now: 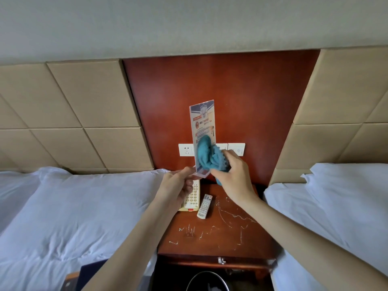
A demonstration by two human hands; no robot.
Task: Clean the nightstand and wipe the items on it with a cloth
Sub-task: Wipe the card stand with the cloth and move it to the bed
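Note:
My left hand (178,185) holds a clear acrylic sign stand (202,120) by its base, raised upright above the nightstand (228,232). My right hand (234,175) grips a teal cloth (206,153) and presses it against the lower front of the stand. On the dark red nightstand top lie a cream telephone (192,197), partly hidden by my left hand, and a grey remote control (204,206). White scratch-like marks cover the nightstand's surface.
White-sheeted beds flank the nightstand, one on the left (73,206) and one on the right (336,202). Wall sockets (185,150) sit on the red wooden panel behind. A dark bin (206,281) stands below the nightstand's front edge.

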